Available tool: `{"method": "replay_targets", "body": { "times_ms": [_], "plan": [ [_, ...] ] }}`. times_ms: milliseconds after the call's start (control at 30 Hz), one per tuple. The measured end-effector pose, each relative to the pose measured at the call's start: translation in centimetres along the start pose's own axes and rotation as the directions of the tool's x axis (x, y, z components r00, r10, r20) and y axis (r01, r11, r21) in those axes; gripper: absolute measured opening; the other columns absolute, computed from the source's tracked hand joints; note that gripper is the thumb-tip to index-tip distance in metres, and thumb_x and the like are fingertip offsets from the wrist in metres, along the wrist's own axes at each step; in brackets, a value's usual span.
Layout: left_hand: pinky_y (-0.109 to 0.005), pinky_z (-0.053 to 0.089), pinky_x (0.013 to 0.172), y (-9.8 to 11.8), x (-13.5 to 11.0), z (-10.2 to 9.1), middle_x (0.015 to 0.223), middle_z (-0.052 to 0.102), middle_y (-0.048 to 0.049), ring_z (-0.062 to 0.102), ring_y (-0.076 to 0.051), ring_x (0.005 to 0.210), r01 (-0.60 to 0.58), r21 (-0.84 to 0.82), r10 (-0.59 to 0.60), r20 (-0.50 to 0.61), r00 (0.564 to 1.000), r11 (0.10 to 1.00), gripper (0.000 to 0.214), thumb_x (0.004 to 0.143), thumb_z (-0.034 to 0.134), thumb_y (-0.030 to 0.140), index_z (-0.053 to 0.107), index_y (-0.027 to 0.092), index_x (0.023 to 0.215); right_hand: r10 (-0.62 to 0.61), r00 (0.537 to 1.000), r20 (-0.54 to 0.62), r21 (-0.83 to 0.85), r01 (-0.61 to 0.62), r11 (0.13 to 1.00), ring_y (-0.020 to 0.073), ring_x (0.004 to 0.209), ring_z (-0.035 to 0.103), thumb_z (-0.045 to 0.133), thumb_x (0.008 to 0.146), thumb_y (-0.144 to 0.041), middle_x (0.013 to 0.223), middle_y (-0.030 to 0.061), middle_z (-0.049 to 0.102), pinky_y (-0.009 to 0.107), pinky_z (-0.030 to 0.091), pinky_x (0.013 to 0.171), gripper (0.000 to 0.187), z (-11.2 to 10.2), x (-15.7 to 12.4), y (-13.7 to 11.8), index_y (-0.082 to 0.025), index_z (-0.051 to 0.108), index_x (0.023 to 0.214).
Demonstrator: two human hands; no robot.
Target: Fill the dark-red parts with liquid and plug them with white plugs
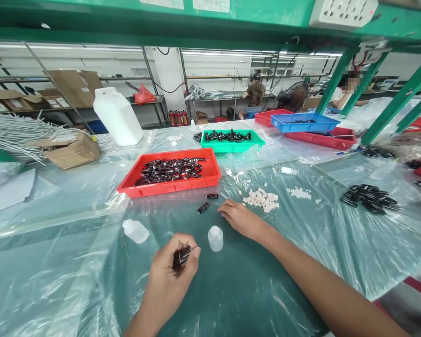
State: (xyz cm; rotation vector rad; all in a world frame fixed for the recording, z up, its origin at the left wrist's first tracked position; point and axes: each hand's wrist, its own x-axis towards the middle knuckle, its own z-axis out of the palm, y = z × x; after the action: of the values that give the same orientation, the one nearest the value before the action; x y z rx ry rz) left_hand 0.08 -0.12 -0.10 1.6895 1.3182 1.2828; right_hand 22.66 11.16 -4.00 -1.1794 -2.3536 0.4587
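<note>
My left hand (171, 271) is closed around a small glossy black rectangular piece (181, 257), pinched between thumb and fingers. My right hand (240, 217) reaches over the table with its fingers loosely bent and slightly apart, and nothing shows in them. Just left of its fingertips lie a loose black piece (203, 208) and another black piece (213, 196). Between my hands stands a small translucent bottle (215, 239). A second translucent bottle (135, 231) lies on its side left of my left hand. Small white blocks (261, 199) form a pile beyond my right hand.
A red tray (126, 188) of black pieces sits ahead, with a green tray (238, 147) behind it. Black parts (370, 199) are heaped at right. A white jug (117, 117) and a cardboard box (72, 152) stand at left. A green shelf frame (231, 28) crosses overhead.
</note>
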Motion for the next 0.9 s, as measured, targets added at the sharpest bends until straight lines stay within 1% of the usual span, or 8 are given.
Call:
{"method": "replay_targets", "body": {
  "times_ms": [133,233,333,433,533,633,767,900],
  "plan": [
    [-0.023,0.03,0.049,0.1,-0.7,0.3,0.068,0.043,0.0047,0.035,-0.011,0.053,-0.014,-0.052,0.017,0.049,0.999,0.999,0.026,0.105,0.051,0.044,0.063,0.023,0.097,0.055,0.998,0.023,-0.016,-0.054,0.998,0.0199,0.096,0.069,0.066,0.105,-0.034,0.116,0.0073,0.068,0.039,0.062,0.085,0.022,0.3,0.6,0.9,-0.016,0.066,0.117],
    [-0.024,0.036,0.051,-0.3,-0.8,0.2,0.075,0.049,0.0028,0.041,-0.011,0.053,-0.062,-0.059,0.067,0.094,0.993,0.996,0.026,0.109,0.044,0.04,0.065,0.025,0.112,0.084,0.996,0.004,0.028,-0.084,0.996,0.0183,0.093,0.068,0.064,0.105,-0.035,0.114,0.007,0.068,0.036,0.061,0.083,0.02,0.1,0.7,0.7,-0.017,0.067,0.115],
    [-0.025,0.046,0.062,-0.6,-0.4,0.3,0.085,0.056,0.0005,0.057,-0.012,0.066,-0.124,-0.031,0.126,0.098,0.987,0.992,0.021,0.108,0.05,0.031,0.065,0.029,0.122,0.088,0.995,-0.056,0.131,-0.08,0.988,0.017,0.088,0.067,0.064,0.105,-0.035,0.107,0.0054,0.068,0.034,0.061,0.08,0.019,-1.4,0.2,-1.1,-0.016,0.067,0.108],
    [-0.026,0.051,0.073,-0.8,-0.1,0.4,0.093,0.059,-0.0008,0.065,-0.015,0.082,-0.173,-0.006,0.173,0.055,0.983,0.985,0.025,0.107,0.053,0.024,0.063,0.033,0.129,0.05,0.99,-0.134,0.289,-0.009,0.957,0.0157,0.082,0.065,0.062,0.106,-0.033,0.095,0.0024,0.066,0.032,0.058,0.075,0.02,-3.3,-0.9,-4.3,-0.015,0.066,0.099],
    [-0.026,0.052,0.077,-0.8,-0.1,0.6,0.097,0.061,-0.001,0.067,-0.015,0.087,-0.202,0.005,0.202,0.014,0.979,0.979,0.024,0.106,0.056,0.02,0.064,0.033,0.124,0.005,0.981,-0.191,0.454,0.084,0.887,0.013,0.077,0.064,0.055,0.108,-0.027,0.093,0.0004,0.066,0.026,0.054,0.069,0.018,-3.9,-2.1,-7.6,-0.018,0.064,0.096],
    [-0.025,0.053,0.076,-0.7,-0.3,0.7,0.095,0.063,-0.0005,0.066,-0.015,0.085,-0.212,0.003,0.212,-0.003,0.977,0.977,0.02,0.104,0.057,0.017,0.065,0.03,0.117,0.01,0.967,-0.256,0.561,0.14,0.816,0.0116,0.078,0.064,0.054,0.107,-0.024,0.092,-0.0011,0.066,0.023,0.051,0.068,0.014,-2.8,-2.8,-9.8,-0.021,0.064,0.097],
    [-0.025,0.054,0.074,-0.4,-0.5,1.0,0.096,0.065,-0.0008,0.066,-0.015,0.084,-0.204,-0.009,0.204,-0.018,0.979,0.979,0.018,0.104,0.057,0.016,0.064,0.028,0.114,0.054,0.936,-0.347,0.616,0.184,0.766,0.0112,0.081,0.062,0.055,0.106,-0.021,0.091,-0.0014,0.065,0.023,0.05,0.072,0.013,-1.1,-3.3,-10.8,-0.023,0.065,0.098],
    [-0.026,0.056,0.072,-0.1,-0.5,1.2,0.094,0.065,-0.0023,0.068,-0.016,0.084,-0.211,-0.028,0.211,-0.02,0.977,0.977,0.014,0.104,0.056,0.016,0.063,0.026,0.11,0.096,0.915,-0.391,0.636,0.194,0.747,0.0113,0.078,0.063,0.056,0.105,-0.02,0.092,0.0001,0.063,0.023,0.052,0.07,0.011,-0.4,-3.5,-11.3,-0.022,0.065,0.099]
  ]
}}
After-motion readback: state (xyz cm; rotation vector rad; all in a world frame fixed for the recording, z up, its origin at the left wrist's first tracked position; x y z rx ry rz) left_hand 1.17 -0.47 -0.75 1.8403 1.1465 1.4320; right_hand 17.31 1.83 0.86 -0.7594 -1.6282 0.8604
